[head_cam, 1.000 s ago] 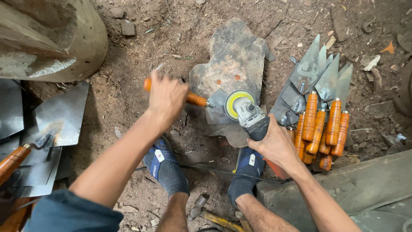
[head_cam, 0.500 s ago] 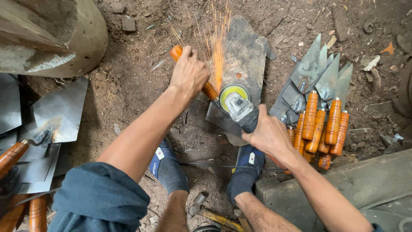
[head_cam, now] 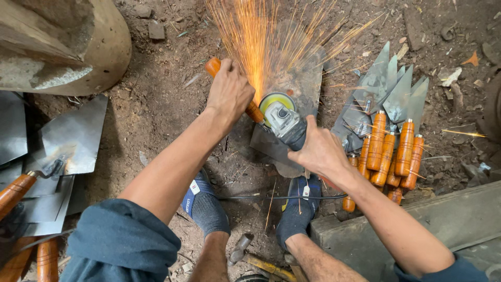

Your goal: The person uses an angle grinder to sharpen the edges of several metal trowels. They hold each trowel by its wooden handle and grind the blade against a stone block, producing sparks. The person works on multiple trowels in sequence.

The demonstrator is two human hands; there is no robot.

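Note:
My left hand is closed around the orange wooden handle of a trowel whose steel blade lies under the grinder. My right hand grips the body of an angle grinder with a yellow-green disc guard. The disc touches the metal and throws a wide fan of orange sparks away from me. The blade rests on a flat stone, mostly hidden by sparks and haze.
A pile of trowels with orange handles lies to the right. More steel trowels lie at the left beside a large log. My socked feet rest on the dirt; a power cord crosses them. A concrete slab sits bottom right.
The spark shower has grown much larger and wider than half a second ago. One second ago there were no sparks and my left hand held the handle further left.

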